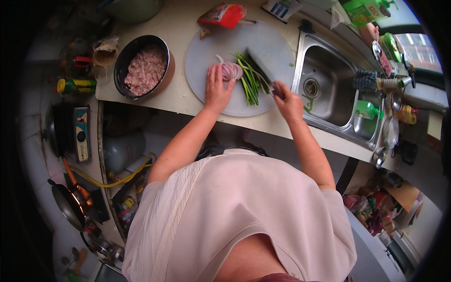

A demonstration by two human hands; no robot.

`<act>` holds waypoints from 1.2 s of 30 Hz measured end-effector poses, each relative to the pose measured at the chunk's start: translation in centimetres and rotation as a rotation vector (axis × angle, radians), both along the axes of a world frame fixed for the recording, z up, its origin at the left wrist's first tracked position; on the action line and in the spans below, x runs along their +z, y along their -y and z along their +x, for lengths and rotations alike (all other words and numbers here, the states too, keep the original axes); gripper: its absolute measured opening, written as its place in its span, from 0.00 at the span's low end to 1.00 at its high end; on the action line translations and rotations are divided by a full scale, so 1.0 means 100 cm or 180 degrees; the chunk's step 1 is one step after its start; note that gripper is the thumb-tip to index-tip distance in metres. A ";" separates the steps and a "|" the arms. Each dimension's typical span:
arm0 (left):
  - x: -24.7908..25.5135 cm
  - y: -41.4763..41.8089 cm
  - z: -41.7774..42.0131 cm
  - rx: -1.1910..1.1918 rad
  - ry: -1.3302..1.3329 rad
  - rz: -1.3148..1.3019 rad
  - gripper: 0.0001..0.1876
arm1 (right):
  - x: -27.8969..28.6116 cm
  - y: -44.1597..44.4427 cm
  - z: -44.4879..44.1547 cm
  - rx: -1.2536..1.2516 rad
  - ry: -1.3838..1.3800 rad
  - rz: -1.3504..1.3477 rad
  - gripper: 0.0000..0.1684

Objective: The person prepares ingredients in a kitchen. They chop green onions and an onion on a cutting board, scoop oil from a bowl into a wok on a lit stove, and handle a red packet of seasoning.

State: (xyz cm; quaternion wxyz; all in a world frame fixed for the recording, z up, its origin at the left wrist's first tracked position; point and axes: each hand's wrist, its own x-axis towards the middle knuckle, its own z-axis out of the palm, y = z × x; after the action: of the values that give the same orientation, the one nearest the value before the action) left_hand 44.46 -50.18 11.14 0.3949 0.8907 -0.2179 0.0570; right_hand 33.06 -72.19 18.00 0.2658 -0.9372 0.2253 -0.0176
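On the round whitish cutting board point(197, 58), my left hand point(217, 88) lies with its fingers against a pile of sliced red onion point(231, 71). Cut green onions point(250, 84) lie in a bundle just right of the onion. My right hand point(289, 102) grips the dark handle of a kitchen knife; its broad blade point(261, 65), slightly blurred, slants up and left beside the green onions. Left of the board stands a dark-lined pot point(171, 70) with raw minced meat point(146, 70) in it.
A red plastic packet point(225, 16) and a small piece of ginger point(204, 34) lie at the board's far edge. A steel sink point(326, 84) with green scraps adjoins the board's right side. Bottles and utensils crowd the sill beyond. At the left is a stove with a wok point(67, 208).
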 end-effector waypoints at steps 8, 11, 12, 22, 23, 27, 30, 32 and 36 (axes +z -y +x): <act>0.023 -0.013 -0.003 -0.0123 0.0039 -0.0301 0.30 | -0.003 0.013 0.023 -0.0182 0.0092 -0.0382 0.27; 0.038 -0.036 -0.006 -0.0165 -0.0002 -0.0388 0.25 | -0.021 0.024 0.032 -0.0022 0.0105 -0.0898 0.27; 0.043 -0.049 -0.010 -0.0103 0.0025 -0.0340 0.24 | -0.026 0.023 0.035 0.0104 0.0169 -0.1041 0.28; 0.017 -0.150 -0.179 0.1414 -0.0960 -0.1422 0.12 | -0.003 -0.023 0.049 0.1630 0.1402 0.0247 0.22; 0.007 -0.158 -0.221 0.1698 -0.1346 -0.1512 0.12 | -0.008 -0.033 0.050 0.2075 0.1614 0.0444 0.22; -0.028 -0.182 -0.408 0.3153 -0.3193 -0.2689 0.12 | 0.016 -0.129 0.017 0.3020 0.0597 0.1801 0.21; -0.071 -0.175 -0.552 0.3141 -0.3253 -0.1285 0.18 | 0.019 -0.182 -0.012 0.3908 0.0124 0.1918 0.17; -0.093 -0.150 -0.591 0.3745 -0.3306 -0.1847 0.18 | 0.036 -0.218 -0.032 0.4333 -0.0155 0.1837 0.13; -0.048 -0.149 -0.593 0.4301 -0.2716 -0.3222 0.19 | 0.023 -0.278 -0.073 0.5048 -0.0482 0.1836 0.13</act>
State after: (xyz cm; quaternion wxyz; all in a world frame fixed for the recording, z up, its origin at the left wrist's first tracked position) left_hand -14.87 -35.30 6.36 0.6643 0.4968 0.5577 0.0309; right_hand 25.72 -44.40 20.31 0.4123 -0.7119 -0.4859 0.2950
